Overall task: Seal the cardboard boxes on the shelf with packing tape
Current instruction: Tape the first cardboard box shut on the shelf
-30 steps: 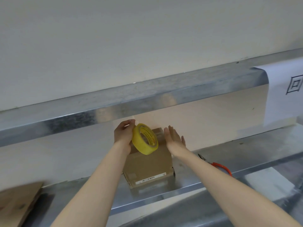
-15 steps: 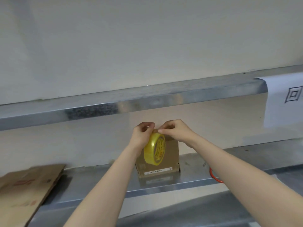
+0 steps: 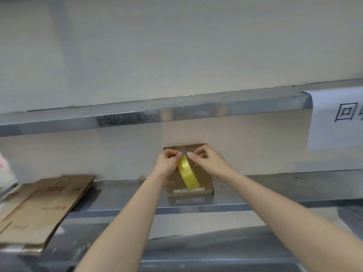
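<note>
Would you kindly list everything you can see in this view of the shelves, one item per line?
cardboard box: one, brown, on the lower shelf against the wall
tape roll: one, yellow, held in front of the box
flattened cardboard: one pile, brown, at the left on the lower shelf
lower shelf: one, grey metal, across the middle
upper shelf: one, grey metal, above the box
paper sign: one, white with black print, hanging from the upper shelf at the right
left hand: one, grips the tape roll
right hand: one, fingers pinch at the roll's top
</note>
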`<state>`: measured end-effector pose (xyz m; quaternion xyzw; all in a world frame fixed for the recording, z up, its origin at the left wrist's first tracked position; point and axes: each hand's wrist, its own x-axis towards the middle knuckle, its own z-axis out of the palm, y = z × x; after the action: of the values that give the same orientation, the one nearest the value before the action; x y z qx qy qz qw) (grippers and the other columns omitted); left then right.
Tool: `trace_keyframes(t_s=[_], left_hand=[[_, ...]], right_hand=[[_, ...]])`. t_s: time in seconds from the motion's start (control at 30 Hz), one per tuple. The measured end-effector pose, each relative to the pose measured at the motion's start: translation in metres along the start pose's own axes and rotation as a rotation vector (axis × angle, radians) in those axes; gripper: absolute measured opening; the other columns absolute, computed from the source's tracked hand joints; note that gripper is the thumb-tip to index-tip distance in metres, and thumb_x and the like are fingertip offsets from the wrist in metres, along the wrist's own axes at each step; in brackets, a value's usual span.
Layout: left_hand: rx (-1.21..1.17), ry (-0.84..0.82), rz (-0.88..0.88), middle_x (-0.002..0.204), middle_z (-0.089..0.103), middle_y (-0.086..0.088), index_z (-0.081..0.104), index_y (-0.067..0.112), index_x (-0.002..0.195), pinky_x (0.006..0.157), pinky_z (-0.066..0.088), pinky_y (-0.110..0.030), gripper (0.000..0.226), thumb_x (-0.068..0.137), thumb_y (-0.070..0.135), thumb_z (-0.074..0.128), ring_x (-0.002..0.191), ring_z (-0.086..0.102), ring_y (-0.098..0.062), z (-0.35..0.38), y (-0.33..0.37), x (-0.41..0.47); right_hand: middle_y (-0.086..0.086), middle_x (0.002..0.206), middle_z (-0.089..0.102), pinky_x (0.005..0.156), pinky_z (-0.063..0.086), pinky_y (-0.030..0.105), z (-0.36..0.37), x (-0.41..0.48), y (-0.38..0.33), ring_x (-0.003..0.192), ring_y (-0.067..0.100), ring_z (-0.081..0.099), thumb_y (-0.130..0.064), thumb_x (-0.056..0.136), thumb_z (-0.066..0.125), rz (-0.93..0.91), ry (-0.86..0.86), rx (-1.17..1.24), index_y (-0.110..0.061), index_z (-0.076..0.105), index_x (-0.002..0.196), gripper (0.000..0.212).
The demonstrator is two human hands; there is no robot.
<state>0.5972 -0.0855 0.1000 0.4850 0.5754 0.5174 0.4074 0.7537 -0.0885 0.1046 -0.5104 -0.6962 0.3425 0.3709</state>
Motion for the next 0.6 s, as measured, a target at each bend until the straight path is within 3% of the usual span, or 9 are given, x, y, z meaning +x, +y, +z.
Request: trace_keyframes(t_s=[0.1,0.17,0.33,0.43,0.5,0.6], left_hand=[[-0.143,0.023,-0.018,0.077,0.056,-0.003,0.050,0.016,0.081,0.053,0.039,-0.023,0.018,0.097,0.011,0.053,0.059,0.047,-0.013,-0.005,0.002,-0.006],[-0.107,0.008,0.001,0.078,0.056,-0.004,0.049,0.016,0.082,0.055,0.041,-0.026,0.017,0.098,0.011,0.052,0.060,0.048,-0.015,-0.009,0.005,-0.009],[0.523,0.042,0.191,0.076,0.064,-0.002,0.055,0.024,0.074,0.066,0.052,-0.033,0.018,0.087,0.021,0.068,0.069,0.065,-0.025,-0.037,-0.004,0.000],[0.365,0.033,0.202,0.072,0.061,0.002,0.058,0.022,0.073,0.067,0.048,-0.021,0.019,0.085,0.015,0.071,0.070,0.058,-0.015,-0.037,-0.006,0.008],[0.205,0.013,0.166,0.072,0.062,0.003,0.059,0.017,0.076,0.060,0.045,-0.010,0.016,0.087,0.010,0.068,0.068,0.057,-0.009,-0.034,-0.008,0.014],[0.097,-0.003,0.121,0.075,0.064,0.002,0.059,0.015,0.079,0.058,0.045,-0.009,0.013,0.090,0.010,0.064,0.071,0.058,-0.009,-0.038,-0.010,0.029]], right_hand=[[-0.007,0.075,0.062,0.064,0.042,0.026,0.007,-0.014,0.001,0.069,0.009,0.056,-0.057,0.082,0.065,0.010,-0.282,-0.119,-0.016,0.067,0.084,0.041],[-0.005,0.066,0.055,0.061,0.036,0.028,0.011,-0.019,0.001,0.061,0.011,0.049,-0.053,0.081,0.069,0.020,-0.360,-0.187,-0.015,0.062,0.073,0.040],[0.000,0.060,0.045,0.058,0.028,0.029,0.018,-0.024,-0.012,0.057,0.015,0.039,-0.062,0.075,0.069,0.005,-0.321,-0.286,-0.008,0.055,0.062,0.057],[-0.002,0.054,0.034,0.054,0.022,0.031,0.025,-0.023,-0.023,0.052,0.016,0.032,-0.061,0.076,0.069,0.003,-0.254,-0.327,-0.018,0.032,0.052,0.062],[-0.002,0.054,0.031,0.052,0.020,0.031,0.029,-0.021,-0.028,0.050,0.015,0.030,-0.059,0.078,0.068,0.002,-0.236,-0.350,-0.018,0.028,0.052,0.063],[-0.005,0.052,0.034,0.049,0.022,0.027,0.033,-0.012,-0.029,0.048,0.012,0.032,-0.060,0.080,0.066,0.032,-0.241,-0.341,-0.018,0.032,0.053,0.060]])
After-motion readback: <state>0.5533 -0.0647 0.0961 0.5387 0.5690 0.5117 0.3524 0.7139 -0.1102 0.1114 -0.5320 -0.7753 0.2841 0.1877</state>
